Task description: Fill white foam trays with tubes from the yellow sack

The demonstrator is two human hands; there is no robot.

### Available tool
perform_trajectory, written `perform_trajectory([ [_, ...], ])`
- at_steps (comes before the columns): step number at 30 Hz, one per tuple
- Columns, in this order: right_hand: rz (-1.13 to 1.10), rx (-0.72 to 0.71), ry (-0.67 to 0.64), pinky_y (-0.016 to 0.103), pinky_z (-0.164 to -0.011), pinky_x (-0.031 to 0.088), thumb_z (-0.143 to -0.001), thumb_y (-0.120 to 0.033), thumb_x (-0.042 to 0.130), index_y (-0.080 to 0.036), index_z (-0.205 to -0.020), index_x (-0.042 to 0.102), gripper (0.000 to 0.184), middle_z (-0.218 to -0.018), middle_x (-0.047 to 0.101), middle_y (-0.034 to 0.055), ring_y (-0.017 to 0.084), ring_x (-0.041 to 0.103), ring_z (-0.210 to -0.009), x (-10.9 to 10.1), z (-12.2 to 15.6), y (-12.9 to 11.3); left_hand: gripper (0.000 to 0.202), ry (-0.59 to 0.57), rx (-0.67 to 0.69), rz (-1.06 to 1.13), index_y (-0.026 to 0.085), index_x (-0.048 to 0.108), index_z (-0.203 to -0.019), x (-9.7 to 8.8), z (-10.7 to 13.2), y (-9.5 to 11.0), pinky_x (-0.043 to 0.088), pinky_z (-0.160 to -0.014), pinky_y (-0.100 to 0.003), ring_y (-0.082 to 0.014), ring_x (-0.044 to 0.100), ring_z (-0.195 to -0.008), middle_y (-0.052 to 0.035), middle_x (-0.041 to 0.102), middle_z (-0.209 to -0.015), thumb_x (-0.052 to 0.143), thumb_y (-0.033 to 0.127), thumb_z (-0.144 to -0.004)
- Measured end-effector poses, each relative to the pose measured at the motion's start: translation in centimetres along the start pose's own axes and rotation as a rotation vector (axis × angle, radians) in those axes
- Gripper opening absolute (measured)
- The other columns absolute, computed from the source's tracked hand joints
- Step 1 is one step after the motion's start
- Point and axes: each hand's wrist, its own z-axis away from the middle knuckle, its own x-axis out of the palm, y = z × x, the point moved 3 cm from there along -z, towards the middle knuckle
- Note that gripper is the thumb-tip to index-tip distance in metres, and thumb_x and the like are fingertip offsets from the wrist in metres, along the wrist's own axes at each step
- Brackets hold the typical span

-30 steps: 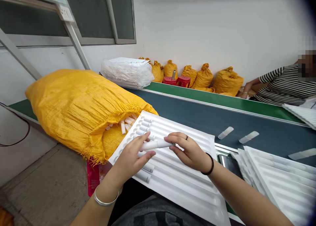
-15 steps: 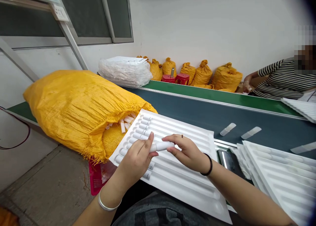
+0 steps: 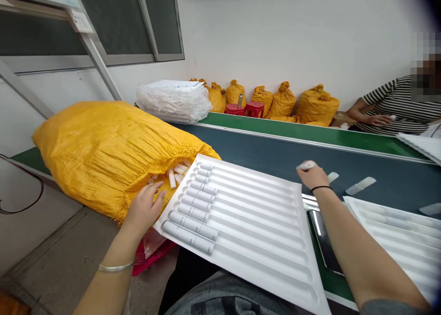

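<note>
The sack (image 3: 103,140) is made of creased, faintly glossy woven plastic, frayed rough along its edge. The tray (image 3: 255,209) is moulded in smooth, satiny plastic; the tubes (image 3: 193,225) are finished smooth, the phone (image 3: 325,244) glossy, the belt (image 3: 248,145) matt, the bangle (image 3: 116,267) like polished metal.

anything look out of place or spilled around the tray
Nothing plainly spilled. Mildly odd: a dark, phone-like slab lies on the green ledge beside the white tray, unlike the packing items around it. The yellow sack lies tipped over with a frayed mouth, showing white tubes inside.
</note>
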Motion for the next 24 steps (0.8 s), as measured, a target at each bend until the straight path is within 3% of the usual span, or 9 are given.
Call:
perform_trajectory([
  [2,0.034,0.051,-0.117,0.030,-0.062,0.047,-0.087,-0.027,0.057,-0.008,-0.093,0.067,0.022,-0.083,0.067,0.0140,0.021,0.063,-0.072,1.5,-1.4,2.3,0.044,-0.028,-0.063,-0.042,0.009,0.059,-0.117,0.8,-1.3,-2.9,0.048,-0.092,-0.040,-0.0290,0.060,-0.105,-0.0167,0.064,-0.114,0.038,0.036,-0.089],
  [5,0.082,0.087,-0.276,0.025,-0.065,0.050,-0.093,-0.033,0.054,-0.014,-0.088,0.065,0.023,-0.084,0.065,0.0048,0.012,0.062,-0.072,2.8,-1.5,3.9,0.039,-0.089,-0.004,-0.057,0.012,0.063,-0.112,3.3,-3.4,-4.2,0.046,-0.095,-0.038,-0.0271,0.059,-0.105,-0.0143,0.066,-0.110,0.039,0.027,-0.085],
  [7,0.123,0.105,-0.334,0.025,-0.068,0.051,-0.093,-0.036,0.054,-0.014,-0.090,0.063,0.023,-0.086,0.064,0.0031,0.011,0.062,-0.074,2.4,-1.0,4.1,0.037,-0.128,0.055,-0.065,0.015,0.066,-0.109,5.1,-4.8,-4.1,0.043,-0.098,-0.038,-0.0257,0.057,-0.106,-0.0128,0.065,-0.110,0.040,0.021,-0.083],
  [10,0.158,0.075,-0.328,0.027,-0.065,0.049,-0.091,-0.030,0.057,-0.010,-0.083,0.065,0.023,-0.084,0.065,0.0121,0.015,0.062,-0.073,0.3,0.2,3.0,0.038,-0.144,0.088,-0.085,0.016,0.068,-0.107,7.0,-6.5,-4.1,0.041,-0.096,-0.043,-0.0281,0.054,-0.104,-0.0143,0.061,-0.108,0.039,0.017,-0.082],
  [13,0.087,-0.137,-0.271,0.032,-0.065,0.045,-0.091,-0.025,0.048,-0.010,-0.084,0.069,0.027,-0.086,0.067,0.0195,0.024,0.065,-0.079,-1.4,3.2,-1.2,0.037,-0.132,0.099,-0.083,0.017,0.068,-0.107,7.6,-7.5,-4.5,0.040,-0.095,-0.046,-0.0295,0.053,-0.103,-0.0144,0.059,-0.104,0.039,0.018,-0.084],
  [15,-0.005,-0.371,-0.266,0.030,-0.072,0.045,-0.092,-0.025,0.044,-0.016,-0.092,0.070,0.028,-0.092,0.069,0.0122,0.022,0.065,-0.087,-1.3,6.0,-5.7,0.033,-0.121,0.113,-0.063,0.016,0.069,-0.102,7.4,-7.9,-4.6,0.040,-0.096,-0.045,-0.0287,0.053,-0.103,-0.0133,0.059,-0.102,0.041,0.019,-0.083],
  [17,-0.083,-0.603,-0.284,0.026,-0.081,0.044,-0.092,-0.024,0.043,-0.021,-0.090,0.071,0.029,-0.094,0.070,0.0063,0.018,0.064,-0.091,-0.2,8.9,-10.8,0.029,-0.092,0.127,-0.032,0.015,0.069,-0.096,6.8,-8.1,-4.4,0.040,-0.097,-0.043,-0.0281,0.053,-0.104,-0.0125,0.060,-0.104,0.044,0.019,-0.082],
  [20,-0.150,-0.820,-0.281,0.024,-0.087,0.043,-0.093,-0.021,0.042,-0.020,-0.096,0.071,0.029,-0.103,0.068,0.0068,0.017,0.061,-0.099,2.2,11.6,-17.4,0.026,0.026,0.127,0.029,0.013,0.067,-0.098,5.1,-7.5,-3.6,0.038,-0.101,-0.045,-0.0297,0.052,-0.110,-0.0144,0.059,-0.113,0.048,0.023,-0.082],
  [24,-0.152,-0.942,-0.299,0.028,-0.082,0.045,-0.086,-0.023,0.055,-0.014,-0.084,0.071,0.018,-0.095,0.068,0.0121,0.021,0.063,-0.090,4.7,12.3,-22.5,0.026,0.215,0.121,0.140,0.014,0.061,-0.104,2.1,-5.0,-1.1,0.039,-0.103,-0.043,-0.0270,0.054,-0.113,-0.0132,0.062,-0.114,0.051,0.030,-0.086],
])
